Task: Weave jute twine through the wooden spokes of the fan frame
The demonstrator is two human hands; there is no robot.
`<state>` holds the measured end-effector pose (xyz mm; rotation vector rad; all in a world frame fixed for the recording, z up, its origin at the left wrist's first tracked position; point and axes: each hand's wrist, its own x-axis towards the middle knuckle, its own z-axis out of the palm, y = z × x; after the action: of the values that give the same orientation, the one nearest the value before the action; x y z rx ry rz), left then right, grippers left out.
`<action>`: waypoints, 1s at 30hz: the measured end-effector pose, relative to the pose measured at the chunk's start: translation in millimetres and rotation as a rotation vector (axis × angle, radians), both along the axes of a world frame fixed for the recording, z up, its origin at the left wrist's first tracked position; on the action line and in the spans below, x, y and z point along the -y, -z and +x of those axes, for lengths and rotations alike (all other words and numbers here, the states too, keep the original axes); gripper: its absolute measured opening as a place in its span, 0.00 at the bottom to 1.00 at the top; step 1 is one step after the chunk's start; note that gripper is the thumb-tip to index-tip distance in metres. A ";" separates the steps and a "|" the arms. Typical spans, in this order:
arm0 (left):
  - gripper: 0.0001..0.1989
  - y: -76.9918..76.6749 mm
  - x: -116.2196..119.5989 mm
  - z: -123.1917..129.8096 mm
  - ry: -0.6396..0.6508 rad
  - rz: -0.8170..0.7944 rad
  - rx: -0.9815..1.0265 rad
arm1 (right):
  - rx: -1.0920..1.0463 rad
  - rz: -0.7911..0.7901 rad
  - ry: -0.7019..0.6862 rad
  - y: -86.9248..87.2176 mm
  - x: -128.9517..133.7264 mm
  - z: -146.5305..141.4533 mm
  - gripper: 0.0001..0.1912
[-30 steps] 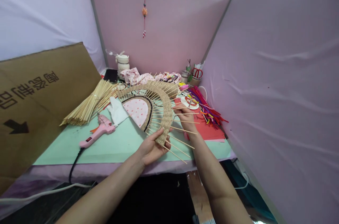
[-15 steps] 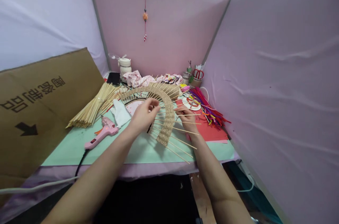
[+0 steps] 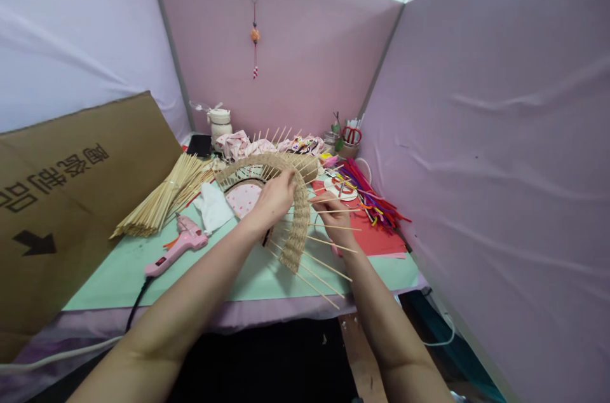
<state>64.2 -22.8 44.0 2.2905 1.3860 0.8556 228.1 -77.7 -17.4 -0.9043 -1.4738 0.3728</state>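
Observation:
A curved woven straw band [image 3: 301,225], threaded on thin wooden sticks [image 3: 324,266] that fan outward, arches over the table. My left hand [image 3: 275,201] is closed with its fingertips pinching the band's inner edge. On the outer side my right hand [image 3: 333,215] is closed around a stick close to the band; its fingertips are partly hidden. Inside the arch lies a pink dotted fabric piece [image 3: 244,198] with a dark rim, partly behind my left hand. A thick straw-coloured roll [image 3: 307,168] sits behind the band.
At left are a bundle of sticks [image 3: 159,199], a pink glue gun [image 3: 178,247], white cloth [image 3: 212,206] and a cardboard sheet [image 3: 90,199]. Red paper [image 3: 376,238] and coloured pipe cleaners [image 3: 374,190] lie at right. A white bottle [image 3: 220,123] and red-handled scissors [image 3: 352,135] stand at the back.
My left hand has moved right and up, from inside the arch onto the woven band. My right hand stays by the outer edge. The whole view has shifted slightly.

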 end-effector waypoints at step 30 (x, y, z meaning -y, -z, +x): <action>0.27 22.6 71.7 -60.2 0.488 -0.106 0.498 | 0.556 0.353 0.077 -59.9 51.1 -22.2 0.08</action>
<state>4.0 -94.5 21.4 2.0078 0.6110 1.0514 205.8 -128.8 42.5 -0.8063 -1.9258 -0.2164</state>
